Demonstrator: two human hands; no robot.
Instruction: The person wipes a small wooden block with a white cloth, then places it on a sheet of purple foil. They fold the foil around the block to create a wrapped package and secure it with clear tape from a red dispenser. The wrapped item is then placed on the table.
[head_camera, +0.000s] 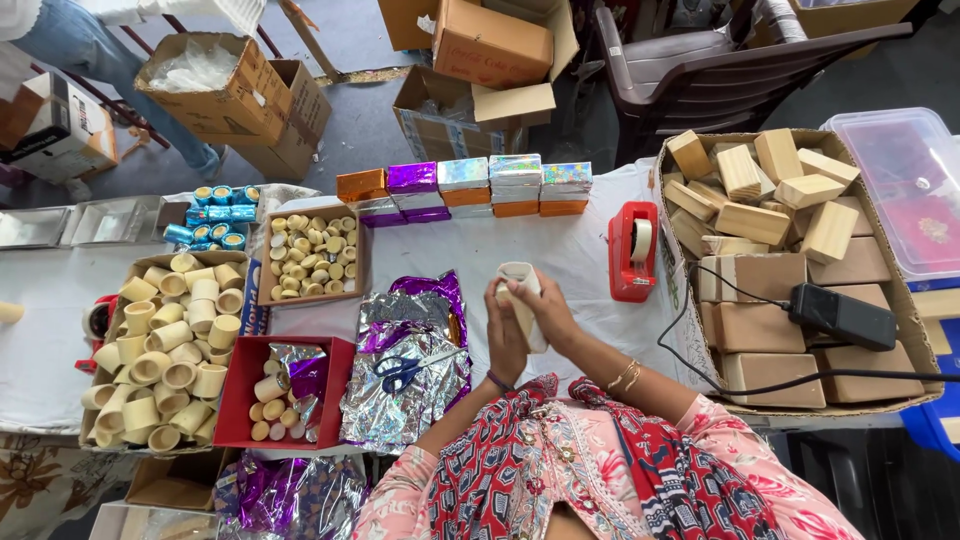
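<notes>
Landmark: tape dispenser (633, 251), red, on the white table (560, 250).
Tube (520, 300): cream cardboard, left of the dispenser, raised off the table, open end up.
Left hand (504, 338): curled around the tube's lower side, apparently steadying it.
Right hand (545, 310): fingers closed over the tube's right side.
Foil (405, 385): silver-purple sheets with scissors (398, 371), lower left of the dispenser, within reach.

You get even, bright daylight across the white table (560, 250), with only soft, short shadows beside the red tape dispenser (633, 252). Left of that dispenser, the crumpled foil sheets (405, 360) throw patchy silver and purple glare. Behind the dispenser, the floor around the dark chair (700, 70) sits dimmer. Focus is sharp near the dispenser; wide-angle bending curves the table's edges toward the corners.
</notes>
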